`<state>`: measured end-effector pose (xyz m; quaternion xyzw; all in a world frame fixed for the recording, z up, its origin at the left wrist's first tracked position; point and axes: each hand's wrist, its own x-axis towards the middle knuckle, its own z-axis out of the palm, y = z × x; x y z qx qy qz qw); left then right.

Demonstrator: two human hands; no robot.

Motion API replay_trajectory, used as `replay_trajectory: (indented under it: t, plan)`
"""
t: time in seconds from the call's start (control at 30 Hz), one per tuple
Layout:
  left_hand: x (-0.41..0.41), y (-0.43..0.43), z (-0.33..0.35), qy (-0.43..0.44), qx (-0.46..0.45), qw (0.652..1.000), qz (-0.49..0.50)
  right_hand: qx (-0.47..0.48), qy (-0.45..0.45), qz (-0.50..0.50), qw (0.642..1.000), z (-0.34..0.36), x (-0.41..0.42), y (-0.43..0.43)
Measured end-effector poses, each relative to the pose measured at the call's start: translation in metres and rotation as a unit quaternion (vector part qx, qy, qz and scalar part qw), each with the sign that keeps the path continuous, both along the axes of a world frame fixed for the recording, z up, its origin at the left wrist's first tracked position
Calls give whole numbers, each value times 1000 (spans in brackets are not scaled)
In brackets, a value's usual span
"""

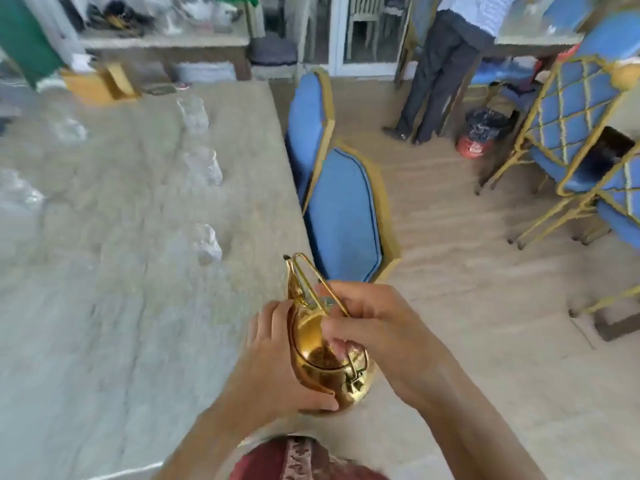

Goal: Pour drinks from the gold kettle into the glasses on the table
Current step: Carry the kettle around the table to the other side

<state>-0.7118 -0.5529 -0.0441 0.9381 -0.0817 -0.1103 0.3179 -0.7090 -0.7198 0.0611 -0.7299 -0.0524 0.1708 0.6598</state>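
The gold kettle (322, 362) is held in the air over the right edge of the table (121, 306), its thin spout pointing away from me. My left hand (273, 358) cups the kettle's body from the left and below. My right hand (374, 327) grips it from the top right, at the wire handle and lid. Several clear glasses stand on the table; the frame is blurred. The nearest glass (207, 244) is just beyond the spout, another glass (205, 167) is farther back, and a third (192, 114) is farther still.
More glasses (20, 192) stand at the table's left. Two blue chairs with gold frames (343, 216) are pushed against the table's right edge. Stacked blue chairs (571, 116) and a bin (485, 133) are at the right. A person (440, 64) stands at the back.
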Motion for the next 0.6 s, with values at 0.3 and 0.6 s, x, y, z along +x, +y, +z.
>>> replay_trajectory:
  t: [0.3,0.6]
  plan:
    - [41,-65,12,-4,41,973,228,38,33,228,972,-3,118,-39]
    - [108,-75,18,16,46,935,351,63,29,311,948,-8,214,-30]
